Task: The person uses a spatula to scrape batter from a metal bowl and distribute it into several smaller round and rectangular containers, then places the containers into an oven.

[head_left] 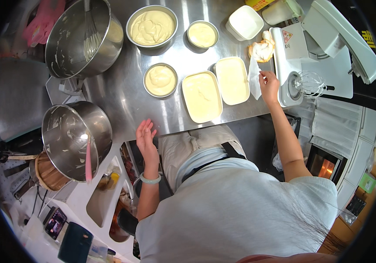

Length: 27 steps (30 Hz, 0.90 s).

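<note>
My right hand [269,87] is closed in a pinch on a thin white sheet [254,79], paper or tissue, beside the rectangular containers. Near the table's front edge my left hand [146,136] hovers with its fingers apart, holding nothing. Pale yellow batter fills two rectangular containers, one nearer me [202,97] and one to its right [232,81]. Three round metal pans also hold batter: a large one [151,27], a small one at its right [202,34] and a medium one [160,80] in front. A crumpled, cream-smeared cloth or wrapper [262,49] lies just beyond my right hand.
A big steel mixing bowl [58,48] with a whisk [92,41] stands at the left; a second bowl [76,140] holds a pink-handled spatula [88,162]. A white stand mixer [293,57] with a wire whisk attachment [312,84] is at the right. An empty white container [245,23] sits behind.
</note>
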{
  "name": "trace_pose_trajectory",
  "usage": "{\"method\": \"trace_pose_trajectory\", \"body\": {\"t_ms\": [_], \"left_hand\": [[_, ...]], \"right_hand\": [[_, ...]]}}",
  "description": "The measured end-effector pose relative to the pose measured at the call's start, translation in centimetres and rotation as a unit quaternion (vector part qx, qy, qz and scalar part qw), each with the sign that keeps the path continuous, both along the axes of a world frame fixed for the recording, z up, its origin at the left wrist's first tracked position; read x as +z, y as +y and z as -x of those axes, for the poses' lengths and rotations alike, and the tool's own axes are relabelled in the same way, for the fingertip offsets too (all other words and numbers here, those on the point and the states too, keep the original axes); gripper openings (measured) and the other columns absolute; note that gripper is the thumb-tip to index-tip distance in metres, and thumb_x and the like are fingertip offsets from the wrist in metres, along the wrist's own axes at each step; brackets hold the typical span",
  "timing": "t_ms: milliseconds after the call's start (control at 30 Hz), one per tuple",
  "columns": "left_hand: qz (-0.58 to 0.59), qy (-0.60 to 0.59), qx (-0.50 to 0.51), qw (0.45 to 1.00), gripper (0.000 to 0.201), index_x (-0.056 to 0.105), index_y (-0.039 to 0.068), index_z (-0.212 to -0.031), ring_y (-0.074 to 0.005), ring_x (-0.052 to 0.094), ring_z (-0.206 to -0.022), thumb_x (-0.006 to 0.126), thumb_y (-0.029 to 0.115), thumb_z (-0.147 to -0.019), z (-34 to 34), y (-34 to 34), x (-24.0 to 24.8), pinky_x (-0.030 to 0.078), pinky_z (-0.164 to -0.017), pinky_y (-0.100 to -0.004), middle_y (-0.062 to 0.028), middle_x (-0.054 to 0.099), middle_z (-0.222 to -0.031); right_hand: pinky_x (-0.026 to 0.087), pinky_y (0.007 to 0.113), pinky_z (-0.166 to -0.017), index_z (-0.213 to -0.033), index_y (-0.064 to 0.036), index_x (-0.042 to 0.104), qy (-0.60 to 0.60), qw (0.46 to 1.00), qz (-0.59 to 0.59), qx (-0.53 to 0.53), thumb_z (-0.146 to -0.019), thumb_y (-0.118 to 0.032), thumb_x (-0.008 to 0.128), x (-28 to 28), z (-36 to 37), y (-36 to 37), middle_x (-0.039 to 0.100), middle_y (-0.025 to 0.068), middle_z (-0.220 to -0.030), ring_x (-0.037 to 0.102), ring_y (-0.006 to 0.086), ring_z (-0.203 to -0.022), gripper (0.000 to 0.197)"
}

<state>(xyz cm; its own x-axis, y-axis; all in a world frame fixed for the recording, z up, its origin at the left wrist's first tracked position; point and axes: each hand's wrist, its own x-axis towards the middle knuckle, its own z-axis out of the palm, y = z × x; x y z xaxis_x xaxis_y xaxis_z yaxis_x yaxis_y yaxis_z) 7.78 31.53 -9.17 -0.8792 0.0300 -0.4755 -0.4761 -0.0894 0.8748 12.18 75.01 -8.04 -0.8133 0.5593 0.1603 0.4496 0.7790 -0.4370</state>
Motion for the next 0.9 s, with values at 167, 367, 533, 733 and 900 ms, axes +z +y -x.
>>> {"method": "trace_pose_trajectory", "body": {"t_ms": [167, 367, 533, 733, 900], "left_hand": [[0.006, 0.015, -0.051, 0.999, 0.041, 0.04, -0.002, -0.126, -0.023, 0.048, -0.114, 0.043, 0.026, -0.095, 1.2, 1.5, 0.6, 0.041, -0.092, -0.0352, -0.0173, 0.048, -0.126], [-0.011, 0.017, -0.06, 0.998, 0.04, 0.041, -0.002, -0.125, -0.0225, 0.049, -0.112, 0.045, 0.024, -0.094, 1.3, 1.7, 0.6, 0.042, -0.091, -0.034, -0.0163, 0.049, -0.125], [0.007, 0.021, 0.004, 1.0, 0.039, 0.042, -0.002, -0.123, -0.0213, 0.05, -0.11, 0.045, 0.025, -0.095, 0.9, -0.5, 0.4, 0.042, -0.09, -0.0332, -0.0153, 0.05, -0.122], [0.044, 0.043, 0.057, 0.996, 0.038, 0.043, -0.001, -0.123, -0.02, 0.05, -0.11, 0.045, 0.025, -0.095, 0.4, -3.5, -0.6, 0.041, -0.091, -0.0316, -0.0146, 0.052, -0.12], [0.064, 0.04, 0.089, 0.993, 0.036, 0.043, -0.001, -0.123, -0.0193, 0.051, -0.109, 0.043, 0.022, -0.096, -1.0, -5.9, -0.5, 0.042, -0.089, -0.0309, -0.0149, 0.052, -0.121]], "right_hand": [[0.04, 0.036, -0.084, -0.105, -0.0069, 0.063, -0.017, 0.988, -0.115, 0.102, -0.065, -0.004, 0.07, -1.6, 1.3, 0.0, 0.059, 0.0084, -0.106, 0.053, 0.0279, -0.098, 0.041], [0.041, 0.04, -0.074, -0.072, -0.0044, 0.064, -0.011, 0.987, -0.086, 0.133, -0.065, -0.002, 0.065, -6.2, -1.3, 2.3, 0.06, 0.0092, -0.074, 0.051, 0.03, -0.079, 0.008], [0.044, 0.038, -0.064, -0.078, 0.0038, 0.059, -0.081, 0.987, 0.014, 0.135, -0.073, 0.001, 0.061, 5.1, -1.2, -2.0, 0.057, 0.0169, -0.075, 0.056, 0.0336, -0.071, 0.006], [0.047, 0.036, -0.069, -0.087, -0.0003, 0.062, -0.033, 0.884, 0.207, 0.418, -0.066, 0.004, 0.06, 11.0, 6.8, -20.4, 0.061, 0.0125, -0.077, 0.06, 0.0256, -0.075, 0.022], [0.042, 0.035, -0.066, -0.064, -0.0048, 0.062, 0.02, 0.86, -0.01, 0.51, -0.065, -0.011, 0.056, -1.4, 13.8, -33.7, 0.056, 0.0097, -0.066, 0.056, 0.0256, -0.071, 0.008]]}}
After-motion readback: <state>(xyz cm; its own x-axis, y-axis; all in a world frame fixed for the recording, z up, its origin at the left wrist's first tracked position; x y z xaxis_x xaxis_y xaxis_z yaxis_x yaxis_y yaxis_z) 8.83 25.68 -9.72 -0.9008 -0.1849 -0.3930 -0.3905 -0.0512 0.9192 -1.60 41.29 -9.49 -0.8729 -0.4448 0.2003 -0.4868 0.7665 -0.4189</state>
